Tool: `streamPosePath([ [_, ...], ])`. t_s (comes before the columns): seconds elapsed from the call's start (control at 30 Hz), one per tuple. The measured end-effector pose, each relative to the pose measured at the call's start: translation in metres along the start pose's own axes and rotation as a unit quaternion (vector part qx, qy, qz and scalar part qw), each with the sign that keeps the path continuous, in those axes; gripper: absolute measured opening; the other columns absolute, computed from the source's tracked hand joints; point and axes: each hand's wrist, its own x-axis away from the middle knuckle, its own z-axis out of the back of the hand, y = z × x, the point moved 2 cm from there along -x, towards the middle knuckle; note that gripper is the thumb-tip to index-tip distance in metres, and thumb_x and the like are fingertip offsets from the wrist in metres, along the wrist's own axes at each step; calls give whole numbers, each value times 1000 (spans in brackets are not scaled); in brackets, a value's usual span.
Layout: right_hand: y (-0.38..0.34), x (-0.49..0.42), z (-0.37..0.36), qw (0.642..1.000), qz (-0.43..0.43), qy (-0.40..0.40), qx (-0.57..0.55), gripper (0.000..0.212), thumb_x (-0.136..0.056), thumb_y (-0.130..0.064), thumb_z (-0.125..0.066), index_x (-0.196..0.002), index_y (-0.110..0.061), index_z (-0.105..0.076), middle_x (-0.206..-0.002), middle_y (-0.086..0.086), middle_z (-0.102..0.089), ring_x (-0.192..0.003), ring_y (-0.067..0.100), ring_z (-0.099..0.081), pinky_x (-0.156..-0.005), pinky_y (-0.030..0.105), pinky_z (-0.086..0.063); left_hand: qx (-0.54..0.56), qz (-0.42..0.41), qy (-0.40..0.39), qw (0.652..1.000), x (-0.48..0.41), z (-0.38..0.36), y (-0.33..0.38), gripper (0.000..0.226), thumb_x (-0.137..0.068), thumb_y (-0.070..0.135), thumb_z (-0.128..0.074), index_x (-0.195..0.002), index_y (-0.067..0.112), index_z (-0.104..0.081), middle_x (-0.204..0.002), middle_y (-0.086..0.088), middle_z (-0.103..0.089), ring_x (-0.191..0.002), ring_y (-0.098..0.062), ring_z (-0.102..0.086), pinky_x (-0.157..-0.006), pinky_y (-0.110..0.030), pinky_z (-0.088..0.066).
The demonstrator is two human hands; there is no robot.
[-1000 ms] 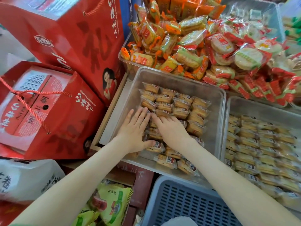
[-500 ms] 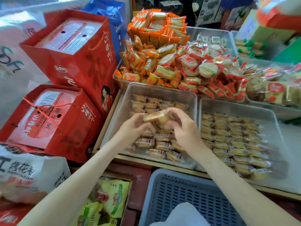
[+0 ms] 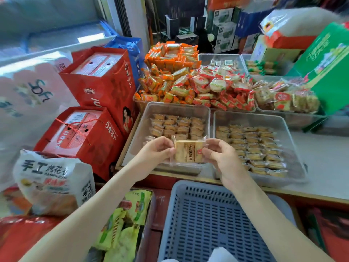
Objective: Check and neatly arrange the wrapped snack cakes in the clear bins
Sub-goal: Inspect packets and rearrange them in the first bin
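Note:
A wrapped snack cake point(image 3: 188, 151), pale yellow in clear film with dark print, is held up flat above the near edge of the left clear bin point(image 3: 143, 121). My left hand point(image 3: 157, 151) pinches its left end and my right hand point(image 3: 220, 155) pinches its right end. Rows of the same brown wrapped cakes point(image 3: 177, 127) lie in the far half of that bin. The right clear bin point(image 3: 287, 121) holds several tidy rows of wrapped cakes point(image 3: 251, 146).
A blue slotted basket point(image 3: 213, 222) stands just below my hands. Red gift boxes point(image 3: 98, 84) crowd the left side. Piles of orange and red wrapped snacks point(image 3: 190, 86) fill bins behind. A green box point(image 3: 328, 69) sits at right, bagged goods point(image 3: 52, 180) at lower left.
My hands went from lying among the cakes in the left bin to lifting one cake out and turning it face up between them. The camera has tilted up and back.

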Motion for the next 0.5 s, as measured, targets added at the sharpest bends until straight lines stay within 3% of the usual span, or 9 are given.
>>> streamPosePath([
  [0.17, -2, 19, 8, 995, -25, -31, -92, 16, -88, 7, -57, -91, -8, -61, -79, 3, -72, -71, 13, -68, -60, 21, -52, 8, -48, 9, 999, 27, -7, 4, 11, -93, -3, -56, -87, 6, -51, -73, -5, -58, -67, -14, -63, -64, -25, -54],
  [0.27, 0, 22, 10, 998, -11, 3, -65, 19, -87, 9, -58, -87, -9, -63, -81, 4, -71, -78, 18, -67, -68, 28, -54, -15, -79, 25, 996, 37, -10, 7, 13, -92, -3, -58, -88, 6, -50, -69, -7, -54, -66, -23, -61, -64, -30, -54],
  [0.5, -4, 28, 5, 999, 11, 24, -29, 19, -86, 7, -61, -84, -12, -66, -78, 1, -72, -81, 21, -64, -69, 29, -52, -34, -73, 75, 994, 52, -11, 16, 15, -91, -3, -61, -83, 7, -53, -65, -3, -59, -66, -17, -62, -62, -29, -54],
])
